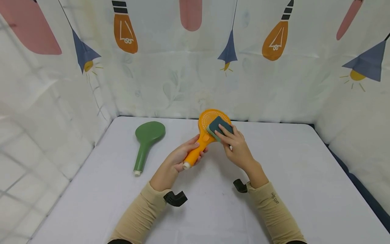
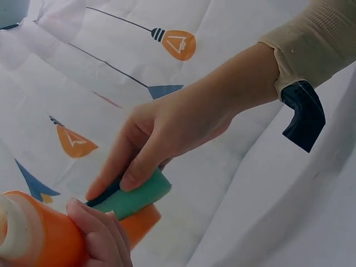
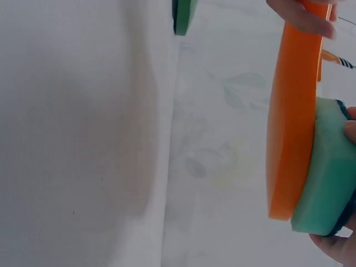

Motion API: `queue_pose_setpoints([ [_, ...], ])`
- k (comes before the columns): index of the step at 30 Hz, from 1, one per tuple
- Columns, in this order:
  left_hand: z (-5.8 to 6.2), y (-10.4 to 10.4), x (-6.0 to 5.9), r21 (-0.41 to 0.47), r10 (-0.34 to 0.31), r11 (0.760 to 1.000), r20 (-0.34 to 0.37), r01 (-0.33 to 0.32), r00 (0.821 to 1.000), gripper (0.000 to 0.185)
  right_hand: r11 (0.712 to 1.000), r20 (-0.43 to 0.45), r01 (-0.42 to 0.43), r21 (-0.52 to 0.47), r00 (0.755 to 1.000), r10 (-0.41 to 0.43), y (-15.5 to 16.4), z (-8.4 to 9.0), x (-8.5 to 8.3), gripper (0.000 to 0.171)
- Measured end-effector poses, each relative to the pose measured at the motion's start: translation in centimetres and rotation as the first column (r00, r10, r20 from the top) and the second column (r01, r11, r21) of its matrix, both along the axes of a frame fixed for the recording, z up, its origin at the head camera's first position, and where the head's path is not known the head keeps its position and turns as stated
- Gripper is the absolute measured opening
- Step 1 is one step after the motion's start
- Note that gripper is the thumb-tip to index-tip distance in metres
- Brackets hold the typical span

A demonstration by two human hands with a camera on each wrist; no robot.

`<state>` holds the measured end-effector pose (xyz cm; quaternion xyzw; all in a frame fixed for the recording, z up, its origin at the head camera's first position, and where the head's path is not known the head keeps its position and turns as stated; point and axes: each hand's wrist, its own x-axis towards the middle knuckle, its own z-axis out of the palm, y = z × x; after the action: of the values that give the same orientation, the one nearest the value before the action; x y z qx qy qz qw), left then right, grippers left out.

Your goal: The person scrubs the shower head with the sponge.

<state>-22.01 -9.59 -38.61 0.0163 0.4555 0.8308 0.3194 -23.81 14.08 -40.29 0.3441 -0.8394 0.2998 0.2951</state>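
Note:
My left hand (image 1: 182, 156) grips the handle of an orange shower head (image 1: 210, 126), holding it tilted above the table with its perforated face up. My right hand (image 1: 236, 144) holds a green sponge (image 1: 220, 127) with a dark top and presses it flat against that face. In the left wrist view the sponge (image 2: 136, 196) sits under the right hand's fingers (image 2: 139, 167), beside the orange handle (image 2: 39, 236). The right wrist view shows the orange head (image 3: 292, 117) edge-on with the sponge (image 3: 325, 172) against it.
A green shower head (image 1: 145, 140) lies face down on the white table (image 1: 304, 176), to the left of my hands. Printed curtain walls (image 1: 182, 67) close in the back and both sides.

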Motion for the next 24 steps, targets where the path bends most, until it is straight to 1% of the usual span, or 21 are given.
queue_pose_setpoints([
  [7, -0.4, 0.5, 0.2, -0.008, -0.057, 0.998, 0.006, 0.057, 0.998, 0.056, 0.993, 0.019, 0.111, -0.03, 0.994, -0.11, 1.9, -0.6, -1.2, 0.038],
  [11, -0.5, 0.6, 0.4, 0.005, -0.107, 0.994, -0.003, 0.107, 0.994, 0.056, 0.974, 0.041, 0.207, -0.095, 0.978, -0.204, 2.9, -0.6, -1.6, 0.039],
  [14, -0.5, 0.7, 0.5, 0.02, -0.145, 0.989, -0.021, 0.146, 0.989, 0.056, 0.96, 0.044, 0.244, -0.137, 0.97, -0.24, 3.2, -0.4, -1.7, 0.039],
  [16, -0.5, 0.7, 0.5, 0.026, -0.156, 0.987, -0.027, 0.157, 0.987, 0.055, 0.96, 0.032, 0.241, -0.141, 0.971, -0.238, 3.0, -0.2, -1.7, 0.038],
  [18, -0.5, 0.8, 0.6, 0.03, -0.161, 0.986, -0.029, 0.161, 0.987, 0.055, 0.966, 0.015, 0.222, -0.129, 0.975, -0.222, 2.5, -0.1, -1.5, 0.038],
  [24, -0.8, 1.1, 0.6, 0.032, -0.177, 0.984, -0.015, 0.178, 0.984, 0.056, 0.992, -0.015, 0.121, -0.034, 0.993, -0.121, 0.2, 0.0, -0.3, 0.04],
])
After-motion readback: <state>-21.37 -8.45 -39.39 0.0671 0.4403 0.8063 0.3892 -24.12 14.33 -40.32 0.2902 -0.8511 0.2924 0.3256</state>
